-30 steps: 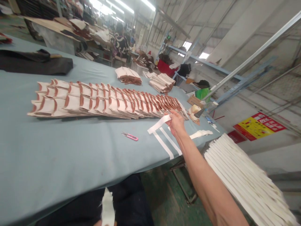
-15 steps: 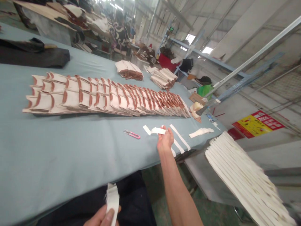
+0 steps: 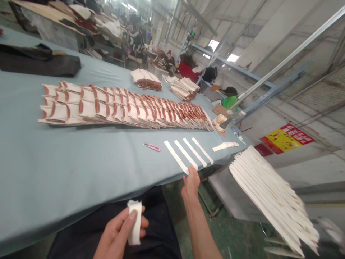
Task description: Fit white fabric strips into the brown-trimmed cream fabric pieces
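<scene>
Drawn back since half a second earlier, the right hand [image 3: 192, 181] had come to the near edge of the table [image 3: 88, 169], and the strip [image 3: 175, 156] it had carried lay flat there, leftmost of four. From my remote seat I saw that table span most of the view, a long row of pale, brown-edged pieces [image 3: 121, 108] along it. Just off its right end slanted a white stack [image 3: 272, 198]; dark cloth [image 3: 40, 61] lay at the far left. The left hand [image 3: 117, 230] pinched a white piece [image 3: 137, 230] (frayed at the top) between thumb and fingers. The right hand's fingers were at the strip's near end; whether pinching or merely touching, I couldn't tell. Pink snips [image 3: 152, 146] rested left of the strips.
</scene>
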Motion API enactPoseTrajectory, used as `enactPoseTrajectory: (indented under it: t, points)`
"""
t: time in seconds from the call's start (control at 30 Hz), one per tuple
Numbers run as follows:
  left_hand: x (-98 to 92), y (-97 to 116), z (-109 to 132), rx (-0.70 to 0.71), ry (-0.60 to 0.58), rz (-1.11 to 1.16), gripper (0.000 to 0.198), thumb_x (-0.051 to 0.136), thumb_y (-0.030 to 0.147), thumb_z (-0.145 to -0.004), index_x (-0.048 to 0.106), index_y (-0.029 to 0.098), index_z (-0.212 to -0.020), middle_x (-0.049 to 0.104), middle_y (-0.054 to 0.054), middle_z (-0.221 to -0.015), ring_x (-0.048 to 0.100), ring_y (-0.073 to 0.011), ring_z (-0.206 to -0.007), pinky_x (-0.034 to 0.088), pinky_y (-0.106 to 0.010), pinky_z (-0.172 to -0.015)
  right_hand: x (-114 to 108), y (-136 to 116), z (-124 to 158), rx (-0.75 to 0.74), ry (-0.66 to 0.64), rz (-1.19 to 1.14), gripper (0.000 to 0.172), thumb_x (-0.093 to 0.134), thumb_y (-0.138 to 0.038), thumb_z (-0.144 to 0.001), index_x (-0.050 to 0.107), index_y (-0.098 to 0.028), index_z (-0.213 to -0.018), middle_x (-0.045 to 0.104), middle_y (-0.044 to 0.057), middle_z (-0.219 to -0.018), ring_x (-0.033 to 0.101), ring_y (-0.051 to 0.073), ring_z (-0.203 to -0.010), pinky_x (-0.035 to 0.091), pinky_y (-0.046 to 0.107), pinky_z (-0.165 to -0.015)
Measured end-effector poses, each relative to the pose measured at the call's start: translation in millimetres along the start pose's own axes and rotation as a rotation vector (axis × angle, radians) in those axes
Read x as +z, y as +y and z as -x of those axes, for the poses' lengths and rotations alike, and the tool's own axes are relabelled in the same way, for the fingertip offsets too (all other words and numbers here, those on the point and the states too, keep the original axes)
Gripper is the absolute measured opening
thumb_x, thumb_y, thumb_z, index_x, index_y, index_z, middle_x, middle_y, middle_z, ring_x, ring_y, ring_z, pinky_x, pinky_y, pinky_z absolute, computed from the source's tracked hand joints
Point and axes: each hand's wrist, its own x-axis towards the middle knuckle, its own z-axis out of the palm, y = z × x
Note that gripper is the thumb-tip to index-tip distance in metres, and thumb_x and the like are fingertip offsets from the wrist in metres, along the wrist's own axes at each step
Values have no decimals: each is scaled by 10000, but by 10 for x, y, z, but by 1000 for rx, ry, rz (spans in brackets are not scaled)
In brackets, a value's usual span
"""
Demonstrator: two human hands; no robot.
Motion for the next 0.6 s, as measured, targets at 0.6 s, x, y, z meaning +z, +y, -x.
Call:
enactPoseTrajectory:
  t: [0.6]
  points:
    - [156, 481, 119, -228, -138, 549, 293, 523, 90, -986, 792, 51, -876, 816, -140, -806, 722, -142, -602, 618, -207, -610, -563, -966, 1546, -1343, -1010, 348, 226, 648, -96, -900, 637, -219, -1089, 763, 87, -1101, 677, 233, -1100, 568, 425, -983]
